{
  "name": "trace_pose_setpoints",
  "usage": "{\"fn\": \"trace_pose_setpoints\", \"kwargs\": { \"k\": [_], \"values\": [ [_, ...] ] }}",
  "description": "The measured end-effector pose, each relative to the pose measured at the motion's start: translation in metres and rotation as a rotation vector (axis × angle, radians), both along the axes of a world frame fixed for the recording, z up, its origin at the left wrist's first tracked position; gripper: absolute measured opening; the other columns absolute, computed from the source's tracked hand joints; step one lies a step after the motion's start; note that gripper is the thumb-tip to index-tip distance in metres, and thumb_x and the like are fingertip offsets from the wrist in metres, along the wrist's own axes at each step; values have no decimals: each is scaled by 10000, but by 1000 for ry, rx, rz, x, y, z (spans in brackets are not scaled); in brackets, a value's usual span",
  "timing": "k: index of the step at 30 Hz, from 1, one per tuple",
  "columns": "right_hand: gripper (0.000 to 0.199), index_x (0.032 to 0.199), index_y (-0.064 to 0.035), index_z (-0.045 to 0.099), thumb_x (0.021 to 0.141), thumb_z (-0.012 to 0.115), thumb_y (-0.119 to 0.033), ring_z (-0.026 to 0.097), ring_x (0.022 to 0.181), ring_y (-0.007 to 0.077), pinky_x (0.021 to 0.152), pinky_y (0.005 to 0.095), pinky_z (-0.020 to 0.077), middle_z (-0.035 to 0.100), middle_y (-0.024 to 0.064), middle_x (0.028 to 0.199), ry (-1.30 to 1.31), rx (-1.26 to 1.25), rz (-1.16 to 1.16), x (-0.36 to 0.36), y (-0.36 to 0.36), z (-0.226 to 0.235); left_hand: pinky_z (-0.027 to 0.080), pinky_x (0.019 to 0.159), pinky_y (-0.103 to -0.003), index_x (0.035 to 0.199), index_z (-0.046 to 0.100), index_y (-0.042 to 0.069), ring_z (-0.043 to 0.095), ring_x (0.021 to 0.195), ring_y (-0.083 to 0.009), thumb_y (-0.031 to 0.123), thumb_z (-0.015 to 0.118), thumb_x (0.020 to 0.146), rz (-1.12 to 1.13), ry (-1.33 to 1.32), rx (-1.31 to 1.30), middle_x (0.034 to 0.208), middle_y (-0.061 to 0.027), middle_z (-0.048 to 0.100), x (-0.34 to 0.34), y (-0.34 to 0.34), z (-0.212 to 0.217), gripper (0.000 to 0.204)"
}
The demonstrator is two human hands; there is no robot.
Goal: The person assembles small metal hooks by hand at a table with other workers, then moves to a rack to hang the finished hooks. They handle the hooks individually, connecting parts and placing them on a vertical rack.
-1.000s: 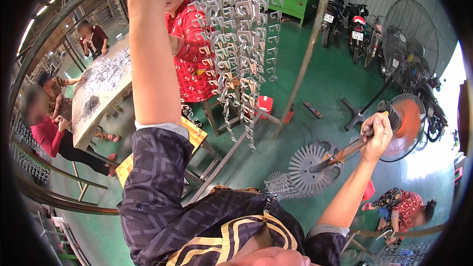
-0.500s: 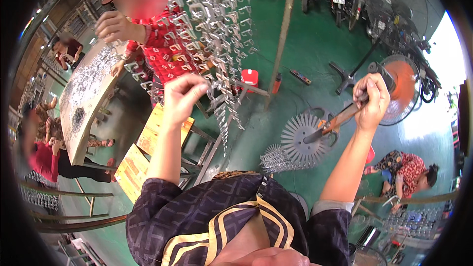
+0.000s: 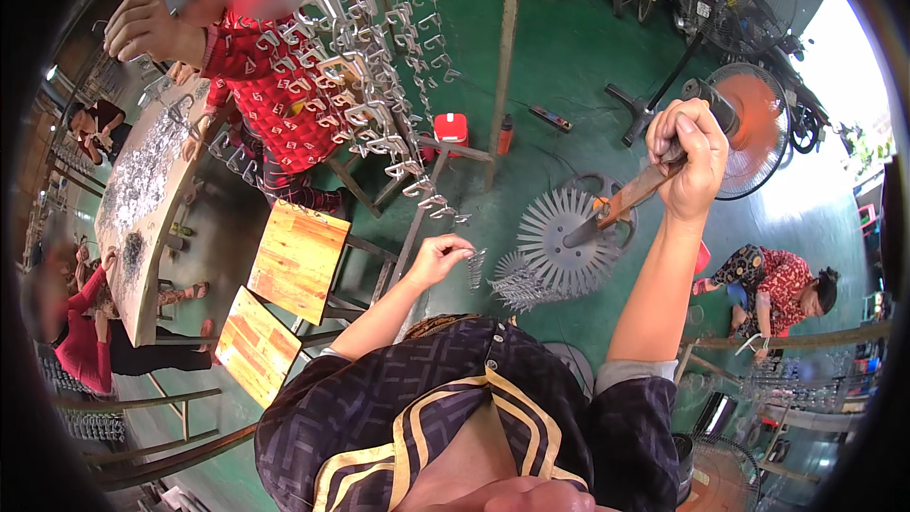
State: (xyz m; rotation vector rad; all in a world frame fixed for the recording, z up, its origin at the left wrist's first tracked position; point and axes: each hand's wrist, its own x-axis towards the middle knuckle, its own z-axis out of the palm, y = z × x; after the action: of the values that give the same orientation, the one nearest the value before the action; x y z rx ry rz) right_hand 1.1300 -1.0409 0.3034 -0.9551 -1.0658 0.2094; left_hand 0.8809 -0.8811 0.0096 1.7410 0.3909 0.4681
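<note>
My left hand [image 3: 441,261] is closed in a pinch on a short strand of small grey metal pieces [image 3: 476,270] that hangs from the fingertips. Just to its right is a heap of similar metal pieces [image 3: 526,286], beside a slotted metal disc [image 3: 542,226]. My right hand [image 3: 690,152] is wrapped round the upper end of a brown metal lever [image 3: 637,192], which slants down to the disc. The lever's end is partly hidden by the fingers.
Strands of metal hooks [image 3: 365,76] hang ahead on the left, by a co-worker in a red jacket [image 3: 270,85]. Two wooden seats [image 3: 299,261] stand left. A fan [image 3: 749,128] is beyond my right hand, with a post [image 3: 507,57] ahead. Another person [image 3: 773,289] crouches right.
My left hand has come down and right from the hanging strands to beside the heap, where a strand now shows in its pinch. My right hand keeps its grip on the lever.
</note>
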Motion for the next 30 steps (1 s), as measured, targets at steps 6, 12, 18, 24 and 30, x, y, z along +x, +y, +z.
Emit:
{"fn": "trace_pose_setpoints", "kwargs": {
  "k": [6, 12, 18, 24, 30],
  "values": [
    [207, 676, 3, 459, 852, 465, -106, 421, 476, 95, 411, 210, 302, 435, 45, 576, 16, 9, 28, 2, -1, 0, 443, 595, -248, 829, 652, -1, 566, 653, -110, 19, 654, 777, -110, -9, 108, 749, -58, 629, 37, -19, -12, 55],
    [203, 678, 8, 454, 849, 459, -100, 419, 482, 99, 421, 211, 314, 428, 47, 578, 5, 19, 52, 5, -3, 0, 469, 599, -291, 821, 651, 8, 614, 666, -202, 31, 655, 757, -196, -52, 250, 770, -94, 639, 64, -27, -20, 68],
    [188, 695, 11, 471, 846, 459, -101, 419, 494, 92, 428, 209, 321, 460, 58, 593, 29, 19, 64, 6, -7, -1, 478, 609, -304, 817, 651, 0, 625, 677, -222, 29, 656, 747, -243, -49, 233, 783, -102, 649, 77, -34, -23, 76],
    [159, 726, 0, 506, 840, 481, -107, 431, 477, 75, 433, 197, 336, 505, 43, 586, 14, 19, 3, 10, -14, -1, 492, 652, -328, 796, 653, 5, 638, 726, -260, 24, 636, 745, -256, -30, 305, 800, -116, 655, 87, -39, -26, 57],
    [184, 696, -9, 520, 854, 487, -98, 457, 478, 49, 423, 186, 351, 494, 10, 563, 82, -24, 34, 10, -16, 5, 474, 641, -309, 810, 665, 8, 626, 707, -223, 39, 651, 746, -245, 32, 231, 789, -113, 654, 89, -43, -31, 72]
  ]
}}
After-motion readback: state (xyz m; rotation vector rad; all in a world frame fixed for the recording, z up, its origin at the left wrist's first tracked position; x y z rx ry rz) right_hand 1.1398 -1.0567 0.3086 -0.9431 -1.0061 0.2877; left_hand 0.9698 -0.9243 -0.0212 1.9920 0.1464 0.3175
